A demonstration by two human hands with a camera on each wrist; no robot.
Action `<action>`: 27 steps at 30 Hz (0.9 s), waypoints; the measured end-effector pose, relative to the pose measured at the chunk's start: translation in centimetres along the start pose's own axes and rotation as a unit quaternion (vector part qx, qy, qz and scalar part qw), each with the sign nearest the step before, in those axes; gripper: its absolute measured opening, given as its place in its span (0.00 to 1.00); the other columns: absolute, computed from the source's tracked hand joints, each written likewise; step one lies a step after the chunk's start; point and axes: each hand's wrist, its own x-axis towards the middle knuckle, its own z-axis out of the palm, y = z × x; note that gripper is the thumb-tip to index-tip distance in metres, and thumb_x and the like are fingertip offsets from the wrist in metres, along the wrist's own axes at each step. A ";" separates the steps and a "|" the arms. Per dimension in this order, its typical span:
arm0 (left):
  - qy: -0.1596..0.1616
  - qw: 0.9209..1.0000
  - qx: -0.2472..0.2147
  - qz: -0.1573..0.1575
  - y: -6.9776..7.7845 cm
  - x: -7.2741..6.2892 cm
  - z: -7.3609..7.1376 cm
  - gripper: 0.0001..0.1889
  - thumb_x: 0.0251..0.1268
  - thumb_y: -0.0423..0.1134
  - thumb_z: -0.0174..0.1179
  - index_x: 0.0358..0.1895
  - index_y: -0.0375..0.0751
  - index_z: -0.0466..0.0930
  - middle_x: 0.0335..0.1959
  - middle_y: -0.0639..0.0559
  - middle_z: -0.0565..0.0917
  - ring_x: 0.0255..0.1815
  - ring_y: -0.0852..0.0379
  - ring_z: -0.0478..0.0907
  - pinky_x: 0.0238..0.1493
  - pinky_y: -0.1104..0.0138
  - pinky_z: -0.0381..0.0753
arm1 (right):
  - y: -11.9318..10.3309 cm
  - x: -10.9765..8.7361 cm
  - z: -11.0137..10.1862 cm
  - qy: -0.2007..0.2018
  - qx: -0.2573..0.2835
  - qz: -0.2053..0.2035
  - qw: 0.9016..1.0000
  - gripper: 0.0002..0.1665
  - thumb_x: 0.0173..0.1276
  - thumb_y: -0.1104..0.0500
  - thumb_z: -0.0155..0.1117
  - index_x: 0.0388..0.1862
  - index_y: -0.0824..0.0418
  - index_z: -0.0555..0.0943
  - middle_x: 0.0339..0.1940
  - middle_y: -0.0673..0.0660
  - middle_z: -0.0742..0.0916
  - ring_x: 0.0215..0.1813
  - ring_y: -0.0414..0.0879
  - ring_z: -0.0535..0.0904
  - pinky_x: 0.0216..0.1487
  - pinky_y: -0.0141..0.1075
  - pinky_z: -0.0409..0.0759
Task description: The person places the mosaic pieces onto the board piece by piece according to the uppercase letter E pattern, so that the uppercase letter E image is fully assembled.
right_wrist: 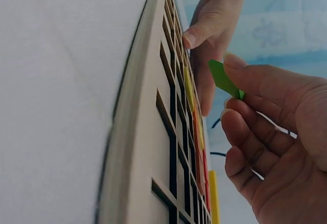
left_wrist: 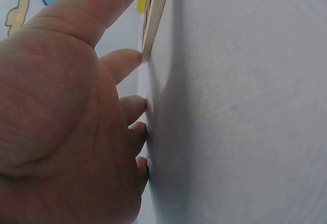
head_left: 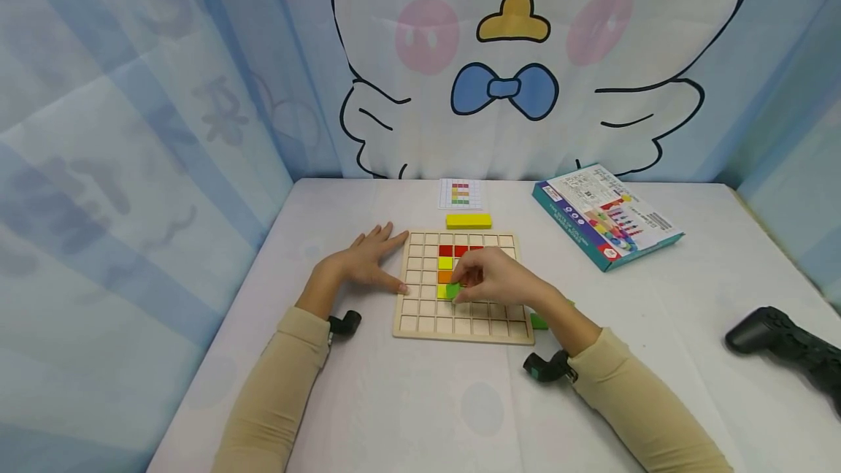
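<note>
A wooden grid board lies on the table. Red tiles fill part of an upper row, and below them in one column sit a yellow tile, an orange tile and another yellow tile. My right hand pinches a green tile between thumb and fingers, close over the board beside the lower yellow tile. With fingers spread, my left hand rests at the board's left edge, thumb and index finger touching it.
Behind the board lie a yellow stack of tiles and a pattern card. A game box is at the back right, a black game controller at the far right. Green tiles show by the board's right edge, partly behind the right forearm.
</note>
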 end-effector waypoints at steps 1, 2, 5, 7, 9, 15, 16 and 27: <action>0.000 1.000 0.001 0.000 0.0 0.0 0.0 0.64 0.51 0.71 0.73 0.86 0.59 0.43 0.87 0.42 0.34 0.88 0.43 0.26 0.85 0.44 0.29 | 0.0 0.0 0.1 0.001 0.000 -0.003 1.000 0.13 0.59 0.58 0.83 0.42 0.56 0.90 0.36 0.50 0.88 0.37 0.47 0.81 0.40 0.31 0.82; 0.000 1.000 0.001 0.000 0.0 0.0 0.0 0.64 0.52 0.71 0.73 0.86 0.58 0.43 0.87 0.42 0.34 0.88 0.43 0.26 0.85 0.44 0.29 | 0.0 0.0 0.2 0.002 -0.001 -0.005 1.000 0.13 0.59 0.58 0.83 0.42 0.55 0.90 0.36 0.50 0.88 0.37 0.47 0.80 0.40 0.30 0.82; 0.001 1.000 0.004 0.000 0.0 0.0 0.0 0.63 0.52 0.71 0.73 0.86 0.59 0.43 0.87 0.42 0.34 0.88 0.42 0.27 0.85 0.44 0.29 | -0.1 0.0 0.5 0.004 -0.005 -0.003 1.000 0.13 0.59 0.58 0.83 0.42 0.54 0.90 0.36 0.49 0.88 0.37 0.47 0.80 0.40 0.30 0.81; 0.002 1.000 0.004 0.000 0.0 0.0 0.0 0.63 0.51 0.71 0.73 0.86 0.59 0.43 0.88 0.42 0.34 0.88 0.42 0.27 0.85 0.44 0.29 | -0.1 0.0 0.7 0.002 -0.005 0.002 1.000 0.12 0.60 0.58 0.82 0.43 0.54 0.90 0.37 0.49 0.88 0.38 0.47 0.80 0.40 0.30 0.81; 0.001 1.000 0.003 -0.002 0.0 0.0 0.0 0.64 0.51 0.71 0.73 0.86 0.60 0.43 0.88 0.42 0.34 0.88 0.43 0.27 0.86 0.45 0.29 | -0.2 0.0 0.9 -0.003 -0.004 0.007 1.000 0.12 0.60 0.58 0.82 0.43 0.54 0.90 0.37 0.49 0.89 0.38 0.47 0.80 0.40 0.31 0.81; 0.001 1.000 -0.002 -0.003 0.1 -0.1 0.0 0.63 0.51 0.71 0.73 0.86 0.59 0.44 0.88 0.43 0.35 0.88 0.43 0.27 0.86 0.45 0.29 | -0.5 0.0 1.3 -0.017 -0.003 0.012 1.000 0.11 0.59 0.58 0.83 0.40 0.53 0.89 0.36 0.50 0.88 0.38 0.46 0.80 0.41 0.31 0.83; 0.001 1.000 -0.002 -0.003 0.2 -0.1 0.0 0.63 0.51 0.71 0.73 0.86 0.59 0.44 0.88 0.43 0.35 0.88 0.43 0.27 0.86 0.44 0.29 | -0.6 0.0 1.4 -0.018 -0.004 0.010 1.000 0.11 0.59 0.58 0.83 0.39 0.53 0.89 0.36 0.50 0.87 0.37 0.46 0.80 0.40 0.32 0.83; 0.005 1.000 0.005 0.000 0.0 0.1 0.1 0.63 0.52 0.71 0.72 0.86 0.59 0.44 0.88 0.42 0.35 0.88 0.42 0.27 0.86 0.44 0.30 | -0.7 -0.1 2.1 -0.030 -0.032 -0.013 0.999 0.11 0.61 0.57 0.82 0.40 0.53 0.88 0.34 0.47 0.86 0.35 0.44 0.79 0.36 0.30 0.80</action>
